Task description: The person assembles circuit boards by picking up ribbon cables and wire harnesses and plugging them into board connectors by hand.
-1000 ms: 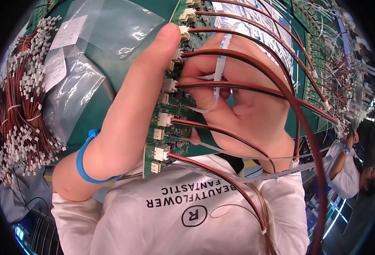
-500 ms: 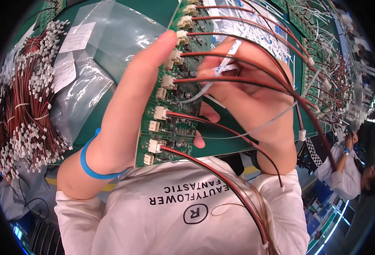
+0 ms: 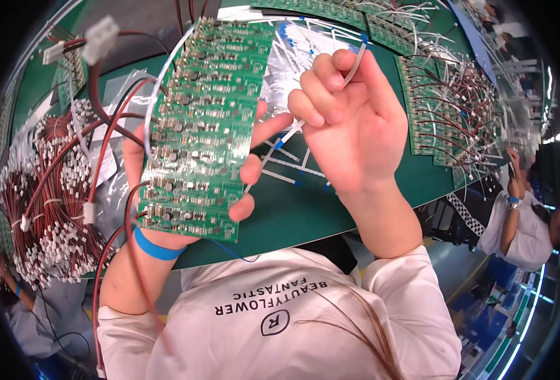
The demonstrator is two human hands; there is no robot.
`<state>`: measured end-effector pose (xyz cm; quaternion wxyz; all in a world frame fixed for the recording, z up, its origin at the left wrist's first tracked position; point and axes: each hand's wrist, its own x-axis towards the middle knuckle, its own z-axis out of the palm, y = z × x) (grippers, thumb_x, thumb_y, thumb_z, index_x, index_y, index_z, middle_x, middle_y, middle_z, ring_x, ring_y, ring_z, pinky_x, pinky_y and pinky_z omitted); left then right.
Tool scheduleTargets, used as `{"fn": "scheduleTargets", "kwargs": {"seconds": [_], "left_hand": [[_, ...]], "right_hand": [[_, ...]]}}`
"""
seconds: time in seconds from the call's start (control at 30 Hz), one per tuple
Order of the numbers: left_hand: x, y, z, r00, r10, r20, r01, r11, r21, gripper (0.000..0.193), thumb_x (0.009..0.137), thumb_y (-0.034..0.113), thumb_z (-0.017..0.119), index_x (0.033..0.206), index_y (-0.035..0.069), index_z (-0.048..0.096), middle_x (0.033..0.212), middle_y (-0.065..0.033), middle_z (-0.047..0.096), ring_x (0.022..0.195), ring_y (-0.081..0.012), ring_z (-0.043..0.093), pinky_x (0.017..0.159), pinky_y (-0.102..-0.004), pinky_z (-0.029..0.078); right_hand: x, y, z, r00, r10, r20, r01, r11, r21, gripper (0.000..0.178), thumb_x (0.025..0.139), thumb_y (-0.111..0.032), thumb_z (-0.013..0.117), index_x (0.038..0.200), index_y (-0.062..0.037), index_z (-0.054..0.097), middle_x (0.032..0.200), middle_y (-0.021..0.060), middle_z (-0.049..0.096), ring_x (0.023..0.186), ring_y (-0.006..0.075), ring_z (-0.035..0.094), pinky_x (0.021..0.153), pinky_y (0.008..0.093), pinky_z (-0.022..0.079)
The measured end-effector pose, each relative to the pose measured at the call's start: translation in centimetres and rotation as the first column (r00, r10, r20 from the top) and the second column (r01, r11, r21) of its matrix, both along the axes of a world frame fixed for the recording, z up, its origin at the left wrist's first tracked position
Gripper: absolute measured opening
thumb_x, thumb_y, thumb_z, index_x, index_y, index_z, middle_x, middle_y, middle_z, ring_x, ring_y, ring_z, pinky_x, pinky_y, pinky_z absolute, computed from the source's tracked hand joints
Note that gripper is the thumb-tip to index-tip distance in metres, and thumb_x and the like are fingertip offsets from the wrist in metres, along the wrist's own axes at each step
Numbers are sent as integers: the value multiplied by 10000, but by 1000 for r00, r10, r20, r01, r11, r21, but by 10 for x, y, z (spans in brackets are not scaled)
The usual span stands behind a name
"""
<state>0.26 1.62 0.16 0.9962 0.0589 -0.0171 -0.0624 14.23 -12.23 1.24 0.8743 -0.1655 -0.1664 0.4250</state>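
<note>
Head view: left hand point(image 3: 251, 170) grips one green board point(image 3: 207, 126) by its long edges over one table point(image 3: 305, 215); probably light, stiff, fragile, best held by those edges. At least five leads point(image 3: 95, 95) trail from it. Right hand point(image 3: 362, 130), fingers curled, holds one white ribbon point(image 3: 357, 64), likely limp.

Bright light, fisheye-bent dark edges

Tied bundles of red-and-black wires point(image 3: 55, 209) with white connectors lie beside a clear plastic bag point(image 3: 110, 196) at the left of the green worktop point(image 3: 299, 218), wired circuit boards point(image 3: 429, 111) lie at the right, and beyond shows a white-clad co-worker point(image 3: 514, 231).
</note>
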Motion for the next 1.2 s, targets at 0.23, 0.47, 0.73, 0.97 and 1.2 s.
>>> {"fn": "scheduleTargets", "kwargs": {"seconds": [0.23,0.47,0.73,0.97,1.2], "left_hand": [[1,-1,-8,978,-177,109,168,982,88,1010,776,557,577,1415,-47,79,1493,-137,82,747,-245,459,539,-387,436],[3,4,-7,964,-235,121,222,969,110,1013,780,511,597,1412,-55,43,1493,-164,93,801,-315,501,554,-426,440],[0,4,3,970,-242,-18,241,970,-23,989,797,493,585,1414,-55,39,1501,-166,75,801,-311,498,549,-424,427],[2,6,-5,971,-234,43,235,972,-11,972,802,513,552,1418,-46,48,1499,-169,86,793,-312,495,545,-418,425],[-4,3,-2,990,-126,-68,127,992,7,1026,757,573,561,1420,-37,70,1490,-158,147,751,-271,488,502,-391,407]], "right_hand": [[7,2,-4,998,-23,-52,25,999,39,327,967,-267,342,855,-39,548,743,45,468,563,134,346,582,301,329],[9,0,-5,998,7,-55,-7,1000,-4,311,965,-265,354,855,-44,543,755,49,482,552,133,338,582,298,324],[18,-3,19,-41,-593,804,948,231,219,165,727,1,588,892,-12,589,865,58,595,736,176,549,735,317,418],[6,-23,29,-390,115,914,611,774,164,285,596,88,556,859,-21,568,808,104,547,748,276,551,638,321,450],[4,-16,25,-170,212,962,571,817,-79,286,693,92,578,944,-21,499,926,125,533,804,292,558,690,345,465]]}}
